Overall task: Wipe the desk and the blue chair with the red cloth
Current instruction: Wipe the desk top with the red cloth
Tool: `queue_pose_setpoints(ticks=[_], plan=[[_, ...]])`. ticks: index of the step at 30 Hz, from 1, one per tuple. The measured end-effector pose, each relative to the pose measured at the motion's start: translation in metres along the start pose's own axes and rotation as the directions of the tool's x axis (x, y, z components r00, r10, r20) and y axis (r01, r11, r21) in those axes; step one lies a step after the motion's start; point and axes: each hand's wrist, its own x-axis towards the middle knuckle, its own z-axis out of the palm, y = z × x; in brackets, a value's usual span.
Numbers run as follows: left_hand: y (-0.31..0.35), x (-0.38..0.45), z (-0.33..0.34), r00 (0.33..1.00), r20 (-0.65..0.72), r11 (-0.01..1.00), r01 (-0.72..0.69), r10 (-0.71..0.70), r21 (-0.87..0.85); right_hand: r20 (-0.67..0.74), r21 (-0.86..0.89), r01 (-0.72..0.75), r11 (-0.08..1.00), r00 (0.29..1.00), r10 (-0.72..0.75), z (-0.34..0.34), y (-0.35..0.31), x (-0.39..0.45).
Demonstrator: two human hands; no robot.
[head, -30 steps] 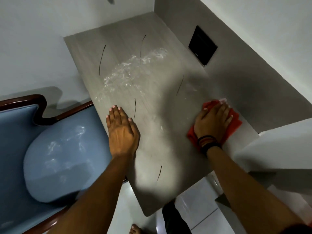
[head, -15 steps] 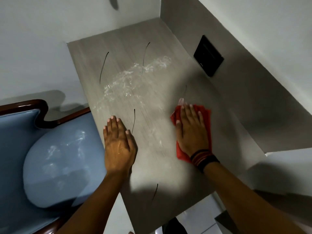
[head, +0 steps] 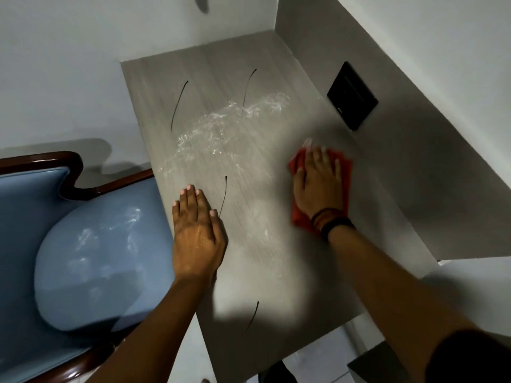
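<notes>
Our right hand (head: 318,186) presses flat on the red cloth (head: 347,172), left hand (head: 197,230) lies open on the desk (head: 276,272); the frame-centre spill (head: 221,125) may get smeared toward the blue chair (head: 96,244).

The right hand (head: 318,186) lies flat, palm down, on the red cloth (head: 345,172) near the desk's (head: 249,150) right edge, the left hand (head: 197,233) lies flat at its left edge beside the blue chair (head: 96,258), and white streaks (head: 221,125) cover the desk's far half.
</notes>
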Motion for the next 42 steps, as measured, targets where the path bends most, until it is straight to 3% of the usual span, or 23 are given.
queue_pose_setpoints(ticks=[3, 5, 9, 15, 20, 24, 26, 30, 33, 36, 38, 40, 42], plan=[[0.000, 0.000, 0.000, 1.000, -0.010, 1.000, -0.002, 0.002, 0.005, 0.035, 0.020, -0.097, 0.995, 0.995, 0.096, -0.001, 0.004, 0.048], [0.000, -0.001, -0.001, 1.000, -0.006, 1.000, -0.001, 0.002, 0.008, -0.008, 0.048, -0.135, 0.990, 0.991, 0.136, 0.000, -0.005, 0.021], [-0.001, -0.001, -0.001, 1.000, -0.004, 1.000, -0.004, 0.004, 0.013, -0.040, 0.022, -0.069, 0.997, 0.997, 0.070, 0.008, -0.011, -0.047], [0.001, 0.000, -0.001, 1.000, -0.004, 1.000, 0.000, 0.000, 0.016, 0.014, 0.036, -0.172, 0.984, 0.985, 0.172, 0.001, -0.011, 0.051], [-0.002, -0.001, 0.000, 1.000, -0.004, 1.000, -0.006, 0.006, 0.010, -0.048, 0.068, -0.091, 0.994, 0.994, 0.094, 0.007, -0.014, -0.057], [-0.001, -0.001, 0.002, 1.000, -0.008, 1.000, 0.001, -0.001, 0.001, -0.034, 0.026, -0.142, 0.989, 0.989, 0.143, 0.006, -0.013, -0.100], [-0.001, -0.004, 0.003, 1.000, -0.002, 1.000, 0.004, -0.004, 0.004, -0.018, -0.026, -0.173, 0.985, 0.985, 0.173, 0.009, -0.014, -0.083], [0.000, -0.005, 0.003, 1.000, -0.019, 1.000, -0.014, 0.014, 0.003, -0.057, 0.011, -0.211, 0.977, 0.976, 0.211, 0.010, -0.022, 0.030], [0.001, -0.003, 0.004, 1.000, -0.017, 1.000, 0.010, -0.010, -0.001, 0.022, 0.054, -0.123, 0.991, 0.992, 0.122, 0.012, -0.047, 0.143], [0.000, -0.001, 0.004, 1.000, -0.008, 1.000, 0.020, -0.020, 0.018, 0.059, 0.076, -0.013, 0.997, 0.998, 0.009, 0.017, -0.099, 0.183], [0.001, -0.002, 0.003, 1.000, 0.004, 0.999, 0.020, -0.020, 0.032, 0.057, 0.090, 0.178, 0.980, 0.981, -0.183, 0.018, -0.122, 0.150], [0.002, -0.002, -0.001, 1.000, 0.007, 1.000, 0.007, -0.007, 0.016, 0.096, 0.089, 0.392, 0.916, 0.912, -0.400, 0.013, -0.119, 0.084], [0.003, 0.008, -0.009, 1.000, -0.021, 1.000, 0.002, -0.003, -0.014, 0.157, 0.099, 0.491, 0.865, 0.851, -0.501, 0.003, -0.091, 0.028]])
